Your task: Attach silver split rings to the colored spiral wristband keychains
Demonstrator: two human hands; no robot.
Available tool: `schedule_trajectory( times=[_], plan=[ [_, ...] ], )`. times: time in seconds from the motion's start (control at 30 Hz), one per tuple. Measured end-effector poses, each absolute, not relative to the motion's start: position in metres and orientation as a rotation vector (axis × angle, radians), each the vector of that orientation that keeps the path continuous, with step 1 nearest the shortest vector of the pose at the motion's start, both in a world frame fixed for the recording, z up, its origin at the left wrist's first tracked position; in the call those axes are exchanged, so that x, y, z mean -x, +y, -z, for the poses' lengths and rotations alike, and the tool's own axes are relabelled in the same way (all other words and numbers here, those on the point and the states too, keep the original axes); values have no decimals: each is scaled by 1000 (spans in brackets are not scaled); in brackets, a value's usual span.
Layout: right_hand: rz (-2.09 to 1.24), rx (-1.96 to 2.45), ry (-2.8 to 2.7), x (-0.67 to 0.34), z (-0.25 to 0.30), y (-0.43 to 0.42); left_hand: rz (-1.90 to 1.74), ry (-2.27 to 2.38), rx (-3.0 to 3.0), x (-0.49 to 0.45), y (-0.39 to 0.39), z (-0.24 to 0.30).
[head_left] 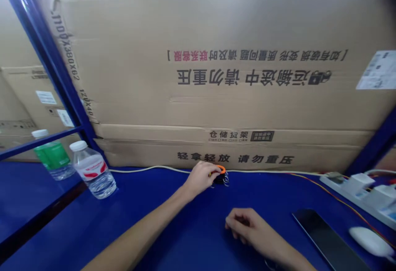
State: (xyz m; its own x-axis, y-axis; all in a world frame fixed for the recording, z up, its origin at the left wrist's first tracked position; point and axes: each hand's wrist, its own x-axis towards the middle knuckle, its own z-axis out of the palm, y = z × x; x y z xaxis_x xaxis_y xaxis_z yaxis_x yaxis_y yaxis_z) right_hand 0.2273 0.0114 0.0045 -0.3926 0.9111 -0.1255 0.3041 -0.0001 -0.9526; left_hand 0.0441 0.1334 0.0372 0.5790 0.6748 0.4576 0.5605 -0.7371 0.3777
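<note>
My left hand (202,178) reaches to the foot of the large carton, its thumb and fingers pinched on an orange ring-shaped thing (221,168). A small yellow bit shows at the fingertips. Just beneath lies a dark bundle with thin silvery loops (222,179); whether it is joined to the orange ring I cannot tell. Lower and to the right, my right hand (246,227) hovers over or rests on the blue surface, fingers curled in loosely, with no object visible in them. Beside its wrist, a thin shiny loop (269,265) partly shows at the bottom edge.
The printed cardboard carton (216,106) stands behind the blue tabletop (173,229). Two water bottles (94,172) are at left by a blue metal frame (66,60). At right lie a dark phone (328,238), a white mouse (371,241) and a power strip (360,194). A pale cable (159,167) runs along the carton.
</note>
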Motion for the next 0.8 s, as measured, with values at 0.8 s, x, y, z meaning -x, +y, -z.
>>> schedule_trajectory(
  times=[0.8],
  plan=[
    [-959,1762,-2273,-308,-25,18,-324,1334,-2554,87,34,-56]
  ],
)
